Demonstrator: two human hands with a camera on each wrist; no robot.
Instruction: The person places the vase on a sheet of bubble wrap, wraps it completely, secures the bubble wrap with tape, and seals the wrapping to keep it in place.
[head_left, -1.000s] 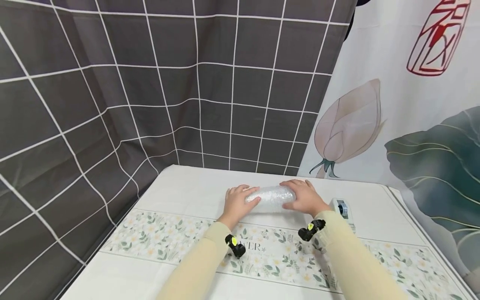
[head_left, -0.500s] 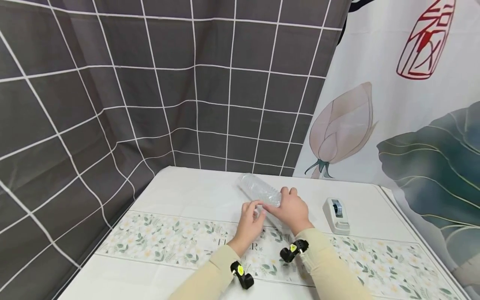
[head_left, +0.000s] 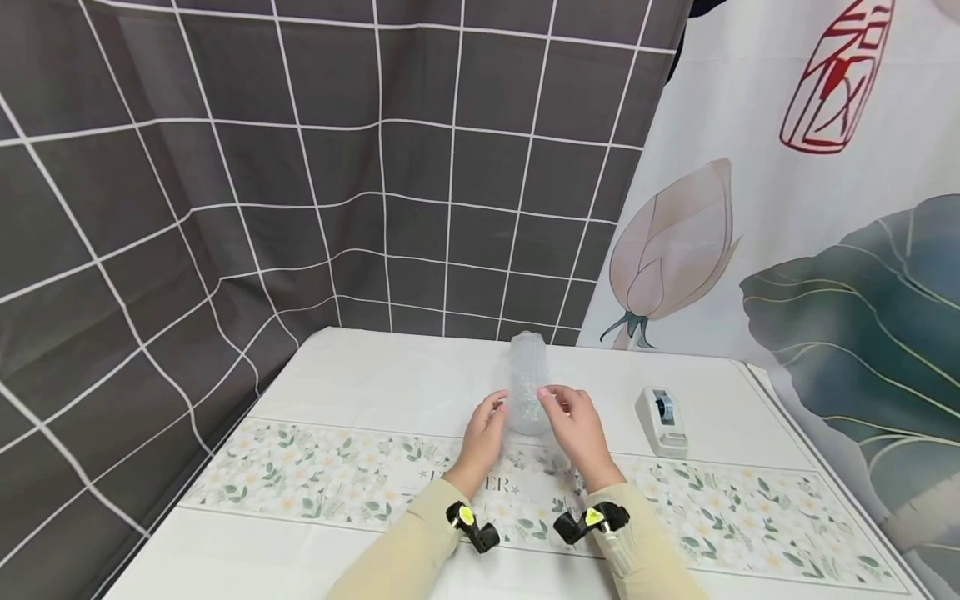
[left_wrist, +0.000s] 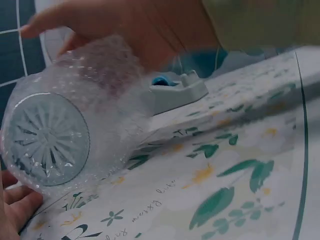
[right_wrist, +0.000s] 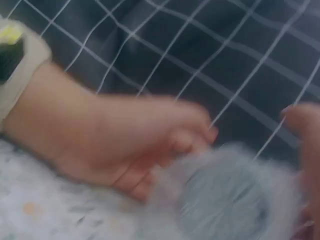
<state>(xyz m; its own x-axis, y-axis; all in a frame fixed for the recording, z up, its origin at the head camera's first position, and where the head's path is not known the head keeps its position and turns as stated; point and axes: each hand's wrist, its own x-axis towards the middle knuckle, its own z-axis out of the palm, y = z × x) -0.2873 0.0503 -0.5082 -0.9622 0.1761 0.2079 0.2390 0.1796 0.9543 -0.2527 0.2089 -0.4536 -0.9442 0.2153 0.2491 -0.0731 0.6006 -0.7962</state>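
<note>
A glass rolled in bubble wrap point(head_left: 527, 379) lies on the white table point(head_left: 375, 383), its length pointing away from me. My left hand point(head_left: 483, 433) holds the near end from the left with curled fingers. My right hand point(head_left: 570, 425) holds it from the right. The left wrist view shows the open end of the roll point(left_wrist: 60, 135), the ribbed glass base visible through the wrap, and the right hand point(left_wrist: 150, 30) lying over it. The right wrist view is blurred; the left hand point(right_wrist: 125, 145) touches the roll point(right_wrist: 235, 195).
A grey tape dispenser point(head_left: 662, 419) stands on the table to the right of my hands, also seen behind the roll as the tape dispenser point(left_wrist: 175, 92). A floral runner point(head_left: 315, 471) crosses the table. A grid-patterned curtain point(head_left: 300, 167) hangs behind and to the left.
The roll lay crosswise a second ago; both hands turned it until it points away from me. My hands moved from its two ends to its near end.
</note>
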